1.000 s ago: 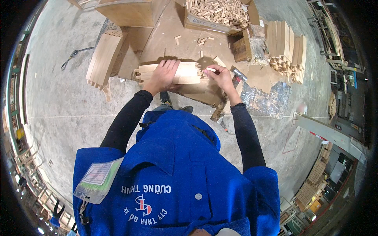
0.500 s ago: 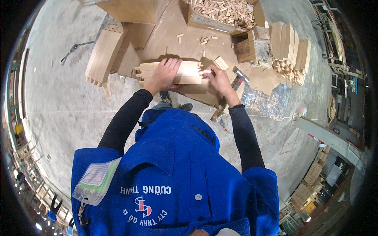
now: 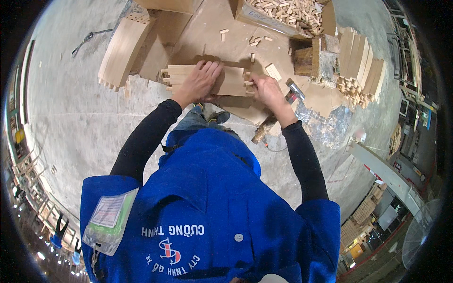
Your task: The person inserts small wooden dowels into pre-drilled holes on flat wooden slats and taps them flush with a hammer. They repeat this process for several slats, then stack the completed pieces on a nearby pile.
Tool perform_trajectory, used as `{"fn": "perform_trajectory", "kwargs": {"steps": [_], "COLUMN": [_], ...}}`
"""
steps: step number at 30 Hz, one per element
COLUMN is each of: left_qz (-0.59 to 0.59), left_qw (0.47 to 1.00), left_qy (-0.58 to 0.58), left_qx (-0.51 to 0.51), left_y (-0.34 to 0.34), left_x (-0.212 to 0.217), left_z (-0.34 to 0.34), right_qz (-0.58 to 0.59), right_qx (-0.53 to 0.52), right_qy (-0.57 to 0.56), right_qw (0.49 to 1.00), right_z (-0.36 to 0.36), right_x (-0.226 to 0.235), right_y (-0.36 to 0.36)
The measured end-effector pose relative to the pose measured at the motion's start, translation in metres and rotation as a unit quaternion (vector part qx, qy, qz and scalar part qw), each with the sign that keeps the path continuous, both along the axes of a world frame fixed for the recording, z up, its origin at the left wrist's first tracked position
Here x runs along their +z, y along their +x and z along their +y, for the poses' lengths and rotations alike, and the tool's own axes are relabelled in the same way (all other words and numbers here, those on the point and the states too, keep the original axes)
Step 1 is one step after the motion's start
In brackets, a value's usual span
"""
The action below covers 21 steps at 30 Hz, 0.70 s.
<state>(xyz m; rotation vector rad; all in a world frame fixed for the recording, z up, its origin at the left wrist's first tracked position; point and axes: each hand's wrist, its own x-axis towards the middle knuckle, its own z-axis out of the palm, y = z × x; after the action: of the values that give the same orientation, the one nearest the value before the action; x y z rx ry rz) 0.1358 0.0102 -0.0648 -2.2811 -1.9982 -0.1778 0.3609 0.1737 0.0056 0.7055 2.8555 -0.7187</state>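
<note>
A bundle of pale wooden slats (image 3: pixel 231 81) lies side by side in front of me, with short dowels sticking out of both ends. Across its left half rests my left hand (image 3: pixel 200 81), palm on top and fingers curled over the far edge. At the right end my right hand (image 3: pixel 270 92) is closed in a pinch around a small wooden dowel (image 3: pixel 248 84) against the slat ends. Its fingertips partly hide that dowel. Just right of this hand lies a hammer (image 3: pixel 295 89). A short flat wooden block (image 3: pixel 273 72) sits beyond the fingers.
A cardboard box (image 3: pixel 269 21) full of loose dowels stands at the far side. Several dowels (image 3: pixel 255 41) are scattered on the cardboard sheet. Stacked slats stand at left (image 3: pixel 123 52) and right (image 3: pixel 356 56). A rough wooden block (image 3: pixel 304 61) stands near the right stack.
My right hand has stayed at the slats' right end, its pinched dowel now closer against them. The slats look more evenly together. My view has shifted slightly.
</note>
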Motion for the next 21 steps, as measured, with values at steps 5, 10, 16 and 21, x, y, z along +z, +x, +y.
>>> {"fn": "perform_trajectory", "kwargs": {"steps": [5,10,16,21], "left_qz": [-0.105,-0.098,-0.089,-0.094], "left_qw": [0.987,0.990,0.994,0.994], "left_qy": [-0.120,-0.098,-0.059,-0.060], "left_qx": [0.003,0.003,0.001,-0.005], "left_y": [0.002,0.001,0.000,0.001], "left_x": [0.035,0.035,0.028,0.031], "left_z": [0.006,0.005,0.004,0.005], "right_qz": [-0.022,-0.007,0.098,0.070], "right_qx": [-0.002,-0.003,-0.094,-0.149], "right_qy": [0.007,-0.017,-0.027,-0.090], "right_qw": [1.000,1.000,0.990,0.982], "right_z": [-0.003,0.004,0.012,0.011], "right_x": [-0.002,-0.001,0.003,-0.006], "right_y": [-0.005,0.001,0.004,-0.004]}}
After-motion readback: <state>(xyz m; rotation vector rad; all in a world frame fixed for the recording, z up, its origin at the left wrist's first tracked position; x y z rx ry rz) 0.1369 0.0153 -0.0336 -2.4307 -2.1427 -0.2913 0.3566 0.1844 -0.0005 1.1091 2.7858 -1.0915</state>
